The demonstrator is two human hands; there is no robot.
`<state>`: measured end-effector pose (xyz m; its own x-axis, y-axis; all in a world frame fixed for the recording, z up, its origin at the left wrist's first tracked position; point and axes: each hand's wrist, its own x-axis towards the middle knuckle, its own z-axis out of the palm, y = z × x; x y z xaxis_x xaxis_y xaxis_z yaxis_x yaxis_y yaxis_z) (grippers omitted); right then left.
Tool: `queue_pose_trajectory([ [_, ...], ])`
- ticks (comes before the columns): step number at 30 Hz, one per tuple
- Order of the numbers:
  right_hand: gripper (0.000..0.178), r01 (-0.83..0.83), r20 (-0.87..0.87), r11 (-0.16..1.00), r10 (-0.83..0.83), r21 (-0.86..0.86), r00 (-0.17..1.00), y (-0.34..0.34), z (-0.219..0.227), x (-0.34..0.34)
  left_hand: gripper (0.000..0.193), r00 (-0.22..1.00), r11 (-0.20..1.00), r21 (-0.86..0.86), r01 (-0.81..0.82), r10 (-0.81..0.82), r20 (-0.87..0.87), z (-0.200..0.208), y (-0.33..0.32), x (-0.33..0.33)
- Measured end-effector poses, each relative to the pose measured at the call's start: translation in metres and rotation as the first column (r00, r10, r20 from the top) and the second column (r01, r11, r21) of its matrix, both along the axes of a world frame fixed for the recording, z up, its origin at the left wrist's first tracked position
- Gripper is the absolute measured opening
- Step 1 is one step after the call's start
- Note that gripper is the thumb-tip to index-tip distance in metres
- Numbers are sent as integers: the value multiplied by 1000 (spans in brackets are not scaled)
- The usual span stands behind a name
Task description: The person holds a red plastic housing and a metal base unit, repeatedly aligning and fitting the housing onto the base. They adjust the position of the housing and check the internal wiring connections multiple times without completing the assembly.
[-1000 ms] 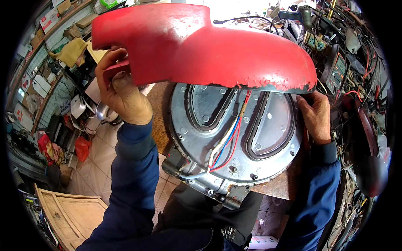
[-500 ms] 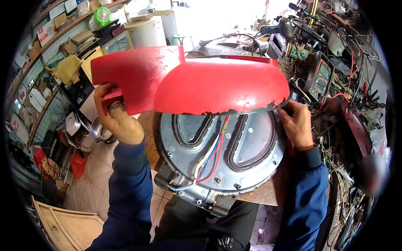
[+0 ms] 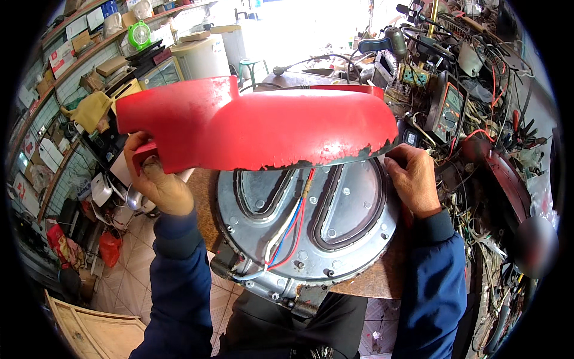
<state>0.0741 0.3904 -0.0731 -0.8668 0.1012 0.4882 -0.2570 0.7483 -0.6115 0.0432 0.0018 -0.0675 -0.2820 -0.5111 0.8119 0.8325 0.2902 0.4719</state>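
Note:
A glossy red curved cover (image 3: 299, 125), its dark lower rim chipped and flaking, is held up and tilted above a round grey metal base (image 3: 353, 251). The closed fingers and thumb of my left hand (image 3: 161, 185) grip a bracket-like tab at the cover's left end. At the right end, my right hand (image 3: 414, 182) pinches the rim between thumb and bent fingers. White, blue and red wires (image 3: 290, 236) run up from the base's near edge and pass behind the cover. Two curved channels are set into the base. The cover's inner side is hidden.
A brown wooden tabletop (image 3: 379, 281) lies under the base. To the right are tangled cables, tools and a multimeter (image 3: 449, 113). Shelves with boxes and a green fan (image 3: 139, 36) line the left. Beyond stands a green stool (image 3: 254, 69).
The whole view has shifted a little. The red cover has moved slightly left, its left end now a bit lower. Both hands keep their grip and the base stays beneath.

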Motion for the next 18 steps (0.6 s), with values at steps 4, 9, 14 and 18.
queue_pose_trajectory([
  [4, 19, 2, -7, 1000, -2, 22, 1000, 0, -3, -1, 80, 1000, 999, 42, 15, -15, 11, 3, 4, 1],
  [9, 18, 21, 11, 999, -22, 36, 1000, -7, 1, 1, 80, 997, 995, 73, 72, -74, 29, 3, 2, 6],
  [14, 17, 25, -23, 998, -24, 50, 999, -5, -4, -1, 77, 1000, 999, -39, 28, -28, -8, 1, 0, 3],
  [18, 17, 1, -59, 1000, 1, 30, 998, -4, -10, -5, 75, 999, 995, -101, -5, 1, -37, -3, -7, -2],
])
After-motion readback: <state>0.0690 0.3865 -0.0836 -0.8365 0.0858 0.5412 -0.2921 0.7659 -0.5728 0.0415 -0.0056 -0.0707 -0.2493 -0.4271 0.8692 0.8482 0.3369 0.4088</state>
